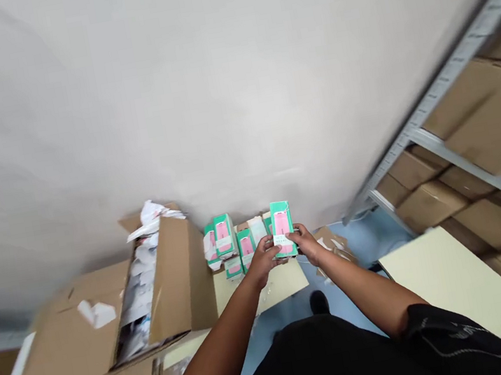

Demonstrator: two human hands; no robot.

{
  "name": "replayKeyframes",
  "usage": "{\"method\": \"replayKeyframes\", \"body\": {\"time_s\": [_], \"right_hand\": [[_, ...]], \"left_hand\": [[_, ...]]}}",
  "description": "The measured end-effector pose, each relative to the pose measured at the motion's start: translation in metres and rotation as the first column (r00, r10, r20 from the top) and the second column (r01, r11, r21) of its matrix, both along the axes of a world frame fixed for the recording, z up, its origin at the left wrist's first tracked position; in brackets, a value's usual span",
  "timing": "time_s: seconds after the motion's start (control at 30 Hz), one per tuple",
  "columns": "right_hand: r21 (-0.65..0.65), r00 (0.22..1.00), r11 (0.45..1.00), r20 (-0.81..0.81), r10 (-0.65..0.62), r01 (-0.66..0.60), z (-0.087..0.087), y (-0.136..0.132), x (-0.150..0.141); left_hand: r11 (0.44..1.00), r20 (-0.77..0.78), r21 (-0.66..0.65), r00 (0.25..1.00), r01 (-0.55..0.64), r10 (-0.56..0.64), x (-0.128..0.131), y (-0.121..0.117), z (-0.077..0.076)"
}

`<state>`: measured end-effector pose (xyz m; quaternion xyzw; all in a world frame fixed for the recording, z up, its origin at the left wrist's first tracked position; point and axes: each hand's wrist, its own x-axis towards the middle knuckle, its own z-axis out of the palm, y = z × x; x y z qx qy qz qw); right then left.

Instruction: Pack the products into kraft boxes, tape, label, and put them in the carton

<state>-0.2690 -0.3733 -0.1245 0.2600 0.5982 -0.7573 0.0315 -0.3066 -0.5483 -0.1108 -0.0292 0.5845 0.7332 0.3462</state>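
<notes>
Between my two hands is a small green and pink box (pixel 280 218) with a white label across its lower half. My left hand (pixel 264 261) grips its left side, thumb on the label. From the right, my right hand (pixel 306 245) holds the opposite edge, its thumb also on the front. Just left of and behind it, several similar green and pink boxes (pixel 221 228) stand stacked on a pale yellow tabletop (pixel 290 276) against the wall. Some of them carry white labels or papers.
A large open cardboard box (pixel 200 287) full of crumpled white paper (pixel 146 270) stands at left. On the right, a metal shelf (pixel 448 156) holds brown cartons (pixel 432 201), with a pale yellow panel (pixel 462 286) before it. Torn cardboard (pixel 333 247) lies on the blue floor (pixel 375 233).
</notes>
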Motion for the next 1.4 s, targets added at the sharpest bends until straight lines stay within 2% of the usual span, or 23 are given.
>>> {"method": "replayKeyframes", "body": {"time_s": [0.17,0.4,0.53,0.7,0.87,1.0,1.13,1.27,1.4], "right_hand": [[-0.013,0.974,0.974,0.009,-0.228,0.228,0.0,0.038,0.069],[-0.004,0.891,0.892,-0.04,-0.453,0.453,0.011,0.11,0.167],[-0.004,0.848,0.849,-0.04,-0.529,0.529,0.017,0.162,0.232],[-0.01,0.792,0.793,-0.043,-0.609,0.61,0.015,0.235,0.318],[-0.048,0.724,0.725,-0.035,-0.689,0.687,0.012,0.296,0.387],[-0.083,0.672,0.671,-0.021,-0.741,0.737,0.008,0.327,0.423],[-0.091,0.612,0.61,-0.005,-0.791,0.787,0.002,0.348,0.445],[-0.08,0.548,0.545,0.022,-0.836,0.835,-0.002,0.366,0.458],[-0.037,0.468,0.467,0.027,-0.883,0.883,-0.005,0.379,0.459]], "left_hand": [[0.973,-0.004,-0.015,0.973,0.23,-0.23,0.032,0.052,0.0],[0.894,-0.057,-0.029,0.892,0.448,-0.449,0.094,0.147,0.012],[0.833,-0.075,-0.041,0.829,0.552,-0.554,0.14,0.211,0.015],[0.761,-0.094,-0.068,0.755,0.645,-0.649,0.208,0.295,0.015],[0.695,-0.111,-0.061,0.687,0.716,-0.718,0.265,0.363,0.014],[0.631,-0.102,-0.079,0.624,0.771,-0.775,0.292,0.403,0.015],[0.559,-0.084,-0.103,0.553,0.823,-0.829,0.305,0.439,0.012],[0.463,-0.069,-0.125,0.458,0.878,-0.886,0.309,0.472,0.005],[0.36,-0.072,-0.157,0.353,0.92,-0.933,0.301,0.504,-0.002]]}}
